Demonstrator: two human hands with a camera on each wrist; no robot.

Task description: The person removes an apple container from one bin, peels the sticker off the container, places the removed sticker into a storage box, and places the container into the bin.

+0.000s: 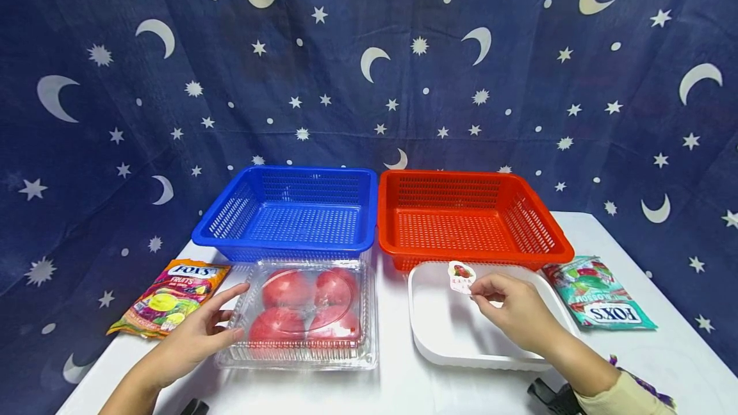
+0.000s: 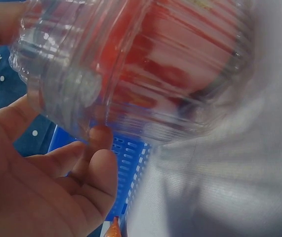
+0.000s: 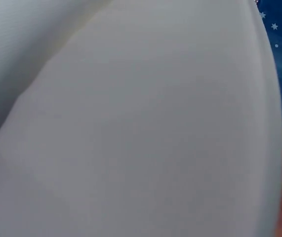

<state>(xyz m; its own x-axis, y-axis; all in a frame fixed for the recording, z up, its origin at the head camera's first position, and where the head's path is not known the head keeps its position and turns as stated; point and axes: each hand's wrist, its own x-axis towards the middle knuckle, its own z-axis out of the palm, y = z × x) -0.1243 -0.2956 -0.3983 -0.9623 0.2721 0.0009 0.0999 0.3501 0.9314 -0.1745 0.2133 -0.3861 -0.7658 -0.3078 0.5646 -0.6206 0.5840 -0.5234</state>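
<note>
The small label [image 1: 460, 278] was in the right hand [image 1: 513, 309], pinched at its lower edge between thumb and forefinger, seemingly above the far part of the white tray [image 1: 441, 335]. The left hand [image 1: 198, 332] had its fingers spread, with the tips at the left side of the clear box [image 1: 300, 358], in which red round fruits [image 1: 285, 288] lay. Behind these stood the blue basket [image 1: 285, 250] and the red basket [image 1: 478, 256]; an orange bag [image 1: 173, 300] and a teal bag [image 1: 599, 293] lay outermost on the tabletop [image 1: 398, 380]. I thought the label could slip or bend, since the pinch took only its edge, and that a careless left-hand push could dent the box's thin wall.
</note>
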